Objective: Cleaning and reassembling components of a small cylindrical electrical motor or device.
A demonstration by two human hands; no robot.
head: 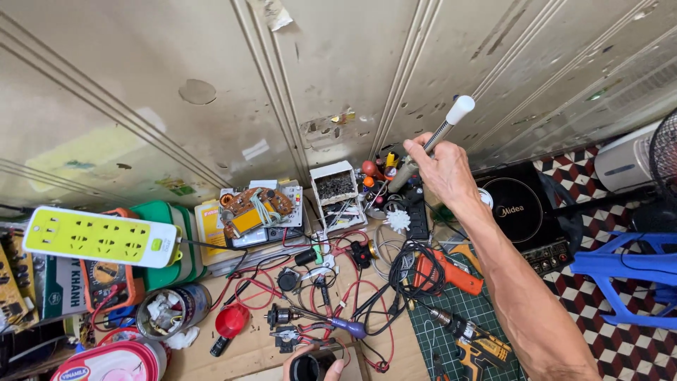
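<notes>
My right hand (443,169) reaches far forward and grips a flexible metal gooseneck lamp (447,127) with a white head, just in front of the dented metal wall. Below that hand stands a cluster of screwdrivers and tools (377,180). At the bottom edge my left hand (314,365) holds a small black cylindrical part (310,367); only the fingertips show. Red and black wires (338,289) sprawl between the two hands, with a purple-handled soldering iron (345,327) close to the left hand.
A yellow-green power strip (99,236) lies at left over green trays (173,243). A circuit board (257,204), a box of screws (335,185), an orange tool (448,271), a drill (472,339), an induction cooker (518,212) and a blue plastic stool (627,275) crowd the floor.
</notes>
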